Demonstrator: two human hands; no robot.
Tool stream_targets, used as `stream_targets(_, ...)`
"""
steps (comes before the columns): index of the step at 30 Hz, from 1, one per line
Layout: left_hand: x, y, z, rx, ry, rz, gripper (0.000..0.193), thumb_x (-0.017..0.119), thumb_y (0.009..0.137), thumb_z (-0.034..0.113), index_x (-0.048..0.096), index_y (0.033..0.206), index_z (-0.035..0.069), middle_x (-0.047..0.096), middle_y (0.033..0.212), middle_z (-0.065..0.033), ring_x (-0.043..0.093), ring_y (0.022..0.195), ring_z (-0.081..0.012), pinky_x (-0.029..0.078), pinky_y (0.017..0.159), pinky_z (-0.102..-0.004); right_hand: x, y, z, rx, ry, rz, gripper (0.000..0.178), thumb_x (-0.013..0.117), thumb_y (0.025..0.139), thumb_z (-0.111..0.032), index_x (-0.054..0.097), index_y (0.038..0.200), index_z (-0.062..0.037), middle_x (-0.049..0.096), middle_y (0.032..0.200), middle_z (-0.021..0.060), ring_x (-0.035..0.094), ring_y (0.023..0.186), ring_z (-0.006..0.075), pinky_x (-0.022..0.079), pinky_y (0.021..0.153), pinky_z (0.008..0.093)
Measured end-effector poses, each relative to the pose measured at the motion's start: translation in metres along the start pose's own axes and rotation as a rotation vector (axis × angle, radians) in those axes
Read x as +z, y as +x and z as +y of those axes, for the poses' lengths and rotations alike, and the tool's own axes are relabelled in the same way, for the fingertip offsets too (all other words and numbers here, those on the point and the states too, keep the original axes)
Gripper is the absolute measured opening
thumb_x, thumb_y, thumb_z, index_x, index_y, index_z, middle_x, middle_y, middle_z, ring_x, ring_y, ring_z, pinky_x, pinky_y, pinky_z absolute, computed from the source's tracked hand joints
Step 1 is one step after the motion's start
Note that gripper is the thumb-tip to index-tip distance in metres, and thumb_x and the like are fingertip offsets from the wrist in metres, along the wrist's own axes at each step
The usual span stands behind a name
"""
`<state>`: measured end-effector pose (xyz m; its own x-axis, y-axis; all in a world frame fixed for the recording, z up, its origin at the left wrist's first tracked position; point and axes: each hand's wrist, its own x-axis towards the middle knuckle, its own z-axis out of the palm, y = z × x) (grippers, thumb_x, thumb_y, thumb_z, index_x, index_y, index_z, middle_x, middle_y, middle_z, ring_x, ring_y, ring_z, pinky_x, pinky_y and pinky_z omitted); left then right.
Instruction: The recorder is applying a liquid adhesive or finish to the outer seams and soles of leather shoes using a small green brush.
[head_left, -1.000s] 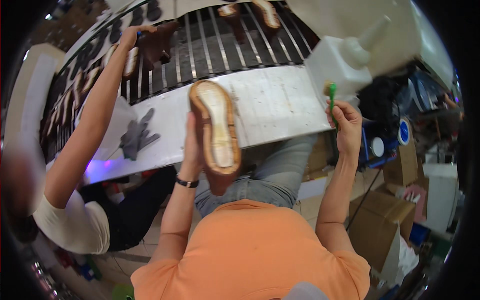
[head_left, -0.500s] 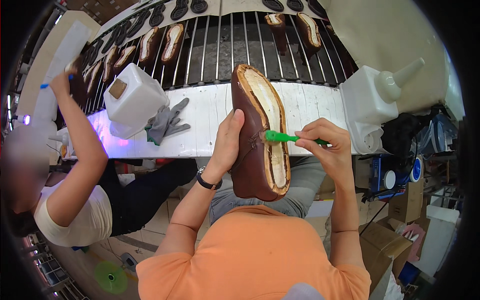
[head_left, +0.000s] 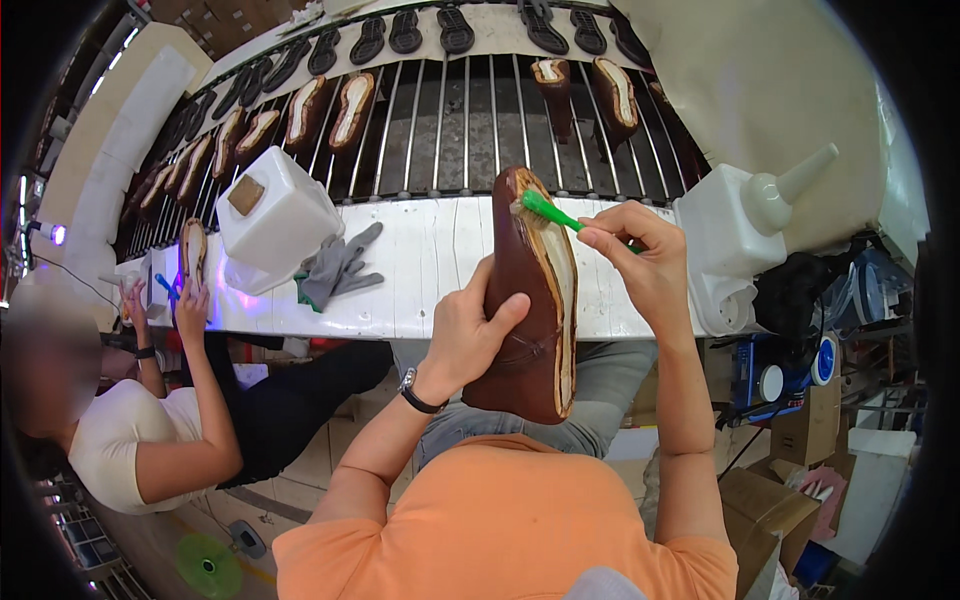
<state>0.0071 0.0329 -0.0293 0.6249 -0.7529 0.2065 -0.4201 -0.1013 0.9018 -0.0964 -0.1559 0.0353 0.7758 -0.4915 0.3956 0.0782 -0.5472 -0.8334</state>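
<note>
A dark brown shoe upper [head_left: 520, 330] is held sole side up and tilted above my lap, its pale underside edged by a tan band. My left hand [head_left: 470, 330] grips it by the side, thumb across the brown leather. Between the fingers and thumb of my right hand [head_left: 645, 250] is a green-handled brush [head_left: 550, 208]. The brush head touches the band near the upper end of the shoe. Close to my left hand, on the white bench, lies a grey glove [head_left: 340, 266].
White plastic containers stand left [head_left: 275, 220] and right [head_left: 735, 240] on the bench [head_left: 420, 240]. Beyond is a roller rack [head_left: 430, 130] with several shoe uppers, then a row of black soles [head_left: 455, 30]. At left, a co-worker's hands [head_left: 190, 310] hold another shoe and a blue tool.
The brush has moved from the shoe's middle up to its far end. My left hand has turned the shoe. The co-worker's arm has come down from the rack to the bench.
</note>
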Motion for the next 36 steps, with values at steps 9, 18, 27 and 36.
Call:
stream_targets(9,-0.005,0.001,-0.006,0.052,0.066,-0.051,0.066,0.055,0.088,0.051,0.047,0.129,0.000,0.068,0.084,-0.0220,0.067,0.078,-0.0376,0.052,0.067,-0.0393,-0.009,0.030,0.016,0.054,0.019,-0.009,0.011,0.074,0.080,-0.010,0.070,0.081,0.0003,0.064,0.071,-0.0002,0.048,0.062,0.0020,0.034,0.054,0.0189)
stream_targets(18,-0.005,0.009,-0.004,-0.074,-0.448,-0.114,0.052,0.052,0.096,0.038,0.051,0.124,-0.005,0.065,0.105,-0.0110,0.060,0.093,-0.0128,0.047,0.082,-0.0277,-0.034,0.040,0.012,-0.065,0.037,-0.458,0.012,0.076,0.073,-0.006,0.068,0.076,0.0022,0.063,0.073,0.0042,0.059,0.069,0.0111,0.043,0.060,0.0244)
stream_targets(27,-0.008,0.009,-0.005,-0.134,-0.587,-0.098,0.045,0.045,0.100,0.034,0.052,0.123,-0.005,0.062,0.108,-0.0064,0.055,0.096,-0.0095,0.045,0.085,-0.0253,-0.034,0.018,0.012,-0.127,0.053,-0.586,0.013,0.078,0.073,-0.010,0.070,0.079,-0.0008,0.064,0.072,0.0043,0.055,0.065,0.0124,0.042,0.060,0.0268)
stream_targets(36,-0.009,0.012,-0.010,-0.139,-0.605,0.032,0.045,0.043,0.101,0.034,0.053,0.120,-0.005,0.062,0.108,-0.0067,0.055,0.095,-0.0085,0.044,0.086,-0.0237,-0.028,-0.028,0.001,-0.022,0.145,-0.704,0.014,0.079,0.068,-0.004,0.070,0.077,0.0016,0.067,0.074,0.0091,0.064,0.069,0.0165,0.047,0.062,0.0271)
